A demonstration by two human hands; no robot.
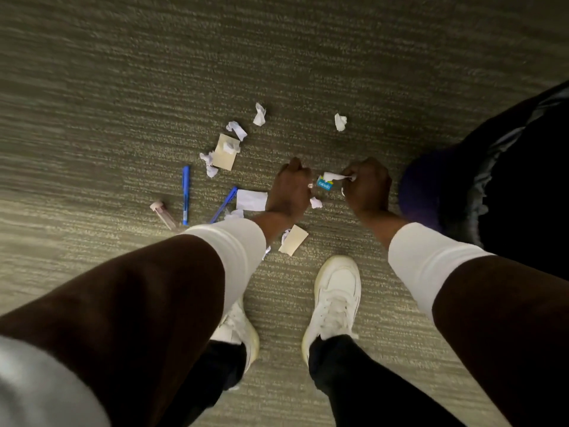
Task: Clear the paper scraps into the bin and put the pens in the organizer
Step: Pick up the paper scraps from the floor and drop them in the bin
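Observation:
Several white paper scraps [237, 131] lie scattered on the carpet, with a beige card [224, 155] among them and another beige card [294, 240] near my feet. Two blue pens [185, 195] [224, 204] and a clear tube with a pink cap [163, 214] lie to the left. My right hand [368, 188] is closed on a crumpled white scrap beside a small blue label [324, 183]. My left hand [291, 189] is a closed fist just left of that label; whether it holds anything is hidden. A flat white paper [251, 200] lies beside my left wrist.
A dark bin with a black liner [480, 186] stands at the right, close to my right hand. My white shoes [337, 300] stand on the grey-green carpet [123, 87] below the scraps. No organizer is in view.

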